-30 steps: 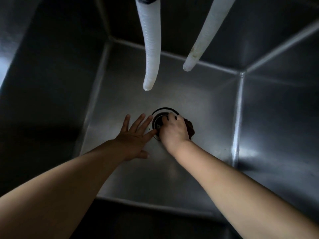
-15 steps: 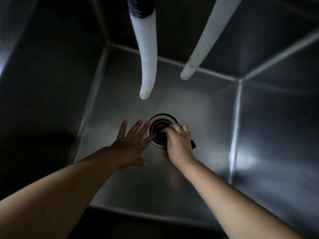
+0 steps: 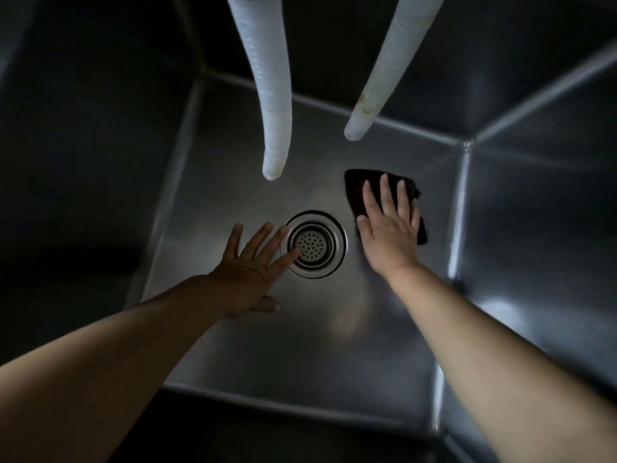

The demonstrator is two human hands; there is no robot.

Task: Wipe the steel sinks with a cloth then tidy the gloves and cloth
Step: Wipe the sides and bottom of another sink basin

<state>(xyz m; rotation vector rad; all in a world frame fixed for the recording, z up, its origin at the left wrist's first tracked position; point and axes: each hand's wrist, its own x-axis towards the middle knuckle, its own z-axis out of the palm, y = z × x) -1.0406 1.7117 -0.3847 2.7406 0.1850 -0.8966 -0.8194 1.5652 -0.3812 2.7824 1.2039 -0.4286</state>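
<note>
I look down into a deep steel sink (image 3: pixel 267 345). A dark cloth (image 3: pixel 355 192) lies flat on the sink floor to the right of the round drain strainer (image 3: pixel 313 244). My right hand (image 3: pixel 387 228) presses on the cloth with straight, spread fingers. My left hand (image 3: pixel 252 272) rests flat on the sink floor left of the drain, its fingertips at the strainer's rim. No gloves are in view.
Two white ribbed hoses hang into the sink from above: the left hose (image 3: pixel 270 95) ends above the drain, the right hose (image 3: pixel 384 81) ends above the cloth. Steel walls (image 3: pixel 534 212) close in on all sides.
My right hand has left the drain and slid the cloth up and to the right, now flat on it. The strainer is uncovered. My left hand has stayed beside the drain.
</note>
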